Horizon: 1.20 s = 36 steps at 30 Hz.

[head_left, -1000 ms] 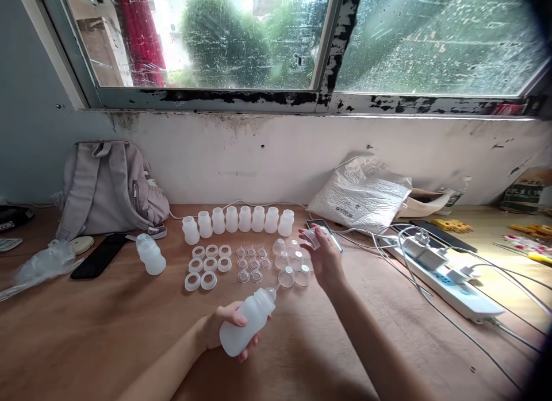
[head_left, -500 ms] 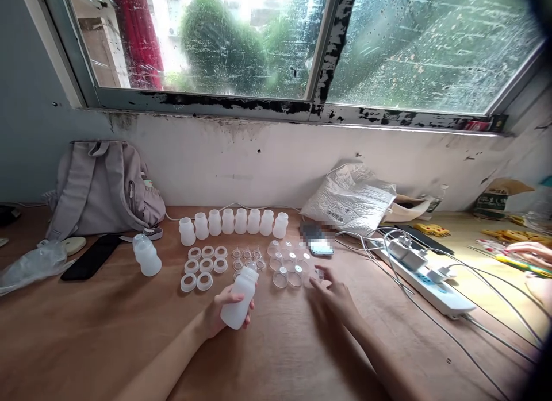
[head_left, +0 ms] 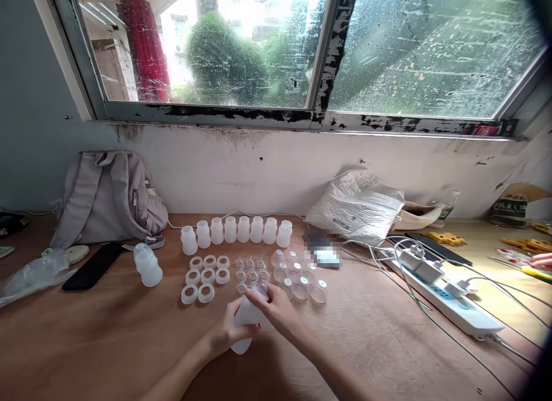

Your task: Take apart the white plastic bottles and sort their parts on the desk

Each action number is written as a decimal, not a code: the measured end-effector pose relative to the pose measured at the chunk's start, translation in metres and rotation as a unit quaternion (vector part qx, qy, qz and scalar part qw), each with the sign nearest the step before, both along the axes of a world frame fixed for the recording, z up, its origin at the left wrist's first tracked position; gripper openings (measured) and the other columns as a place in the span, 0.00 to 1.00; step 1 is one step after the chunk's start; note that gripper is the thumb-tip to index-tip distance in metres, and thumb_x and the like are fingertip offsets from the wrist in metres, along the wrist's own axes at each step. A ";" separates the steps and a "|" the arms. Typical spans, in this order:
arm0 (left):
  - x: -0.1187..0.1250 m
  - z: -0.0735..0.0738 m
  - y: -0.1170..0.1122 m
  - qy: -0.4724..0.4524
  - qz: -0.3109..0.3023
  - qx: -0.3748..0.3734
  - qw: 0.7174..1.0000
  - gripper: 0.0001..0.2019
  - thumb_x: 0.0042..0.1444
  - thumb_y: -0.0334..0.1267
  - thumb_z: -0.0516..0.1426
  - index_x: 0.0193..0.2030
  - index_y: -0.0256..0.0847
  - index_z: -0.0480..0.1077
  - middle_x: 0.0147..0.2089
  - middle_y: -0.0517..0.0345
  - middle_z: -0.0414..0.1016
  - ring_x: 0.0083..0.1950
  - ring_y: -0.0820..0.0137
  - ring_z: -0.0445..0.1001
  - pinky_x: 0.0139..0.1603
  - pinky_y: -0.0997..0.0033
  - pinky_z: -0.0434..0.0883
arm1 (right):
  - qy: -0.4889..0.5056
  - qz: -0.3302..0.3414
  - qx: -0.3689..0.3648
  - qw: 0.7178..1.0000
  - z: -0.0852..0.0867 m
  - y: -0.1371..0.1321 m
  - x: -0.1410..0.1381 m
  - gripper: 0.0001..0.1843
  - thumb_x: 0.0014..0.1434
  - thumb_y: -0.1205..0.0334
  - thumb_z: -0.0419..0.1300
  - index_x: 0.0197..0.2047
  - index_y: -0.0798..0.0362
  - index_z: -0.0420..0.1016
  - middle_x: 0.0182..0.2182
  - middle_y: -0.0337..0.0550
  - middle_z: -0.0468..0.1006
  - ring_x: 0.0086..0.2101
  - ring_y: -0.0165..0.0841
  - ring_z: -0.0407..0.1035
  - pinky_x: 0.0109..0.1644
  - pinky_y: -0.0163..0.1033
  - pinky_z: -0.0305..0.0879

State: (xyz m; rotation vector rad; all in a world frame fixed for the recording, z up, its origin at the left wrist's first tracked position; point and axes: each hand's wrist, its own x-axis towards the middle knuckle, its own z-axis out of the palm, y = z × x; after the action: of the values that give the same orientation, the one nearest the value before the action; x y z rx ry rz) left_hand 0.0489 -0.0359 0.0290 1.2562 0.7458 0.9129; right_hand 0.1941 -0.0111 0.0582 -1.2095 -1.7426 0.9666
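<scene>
A frosted white baby bottle [head_left: 249,313] leans in my left hand [head_left: 225,330], whose fingers wrap round its body. At the bottle's top, my right hand [head_left: 279,310] is closed on a clear domed cap [head_left: 261,288], mostly hidden by the fingers. Beyond the hands lie white screw rings [head_left: 207,276] in rows, clear teats [head_left: 250,264] beside them, and more clear caps [head_left: 301,290] to the right. Several frosted bottles [head_left: 230,230] stand in a line behind these parts.
Another frosted bottle [head_left: 148,266] stands at left, near a black phone [head_left: 92,267], a plastic bag [head_left: 37,274] and a grey backpack [head_left: 110,197]. To the right are a silver pouch [head_left: 357,205], a power strip [head_left: 459,312] with trailing cables, and another person's hand [head_left: 541,261].
My right hand has moved left from the clear caps to the bottle's top, bringing a cap. The bottle has shifted slightly lower and right in view. The camera's view has tilted a little.
</scene>
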 end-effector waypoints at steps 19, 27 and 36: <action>-0.012 -0.035 0.003 -0.323 -0.329 -0.333 0.822 0.22 0.41 0.49 0.50 0.38 0.35 0.64 0.15 0.63 0.63 0.11 0.75 0.60 0.11 0.78 0.53 | 0.218 0.144 -0.089 0.961 -0.008 -0.004 -0.008 0.26 0.43 0.41 0.57 0.39 0.52 0.65 0.20 0.35 0.64 0.19 0.27 0.59 0.19 0.31 0.54; -0.031 -0.029 0.021 -0.358 -0.353 -0.255 0.826 0.21 0.45 0.46 0.51 0.43 0.34 0.61 0.19 0.61 0.65 0.13 0.74 0.63 0.12 0.79 0.56 | 0.237 0.095 -0.079 0.964 -0.028 0.015 -0.005 0.18 0.49 0.48 0.58 0.39 0.50 0.63 0.21 0.32 0.59 0.21 0.24 0.53 0.22 0.30 0.49; -0.021 -0.010 0.009 -0.183 -0.156 -0.246 0.939 0.21 0.48 0.39 0.49 0.49 0.31 0.60 0.24 0.53 0.69 0.19 0.71 0.68 0.15 0.75 0.63 | 0.300 0.070 -0.155 0.939 -0.020 0.014 0.000 0.14 0.50 0.51 0.58 0.27 0.52 0.61 0.16 0.30 0.59 0.16 0.23 0.55 0.18 0.30 0.44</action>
State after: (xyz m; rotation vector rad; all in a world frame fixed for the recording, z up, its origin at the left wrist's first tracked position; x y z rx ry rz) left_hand 0.0279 -0.0269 0.0189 0.7049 0.4219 0.6206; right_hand 0.1937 0.0034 0.0387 -0.8464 -1.2252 1.5529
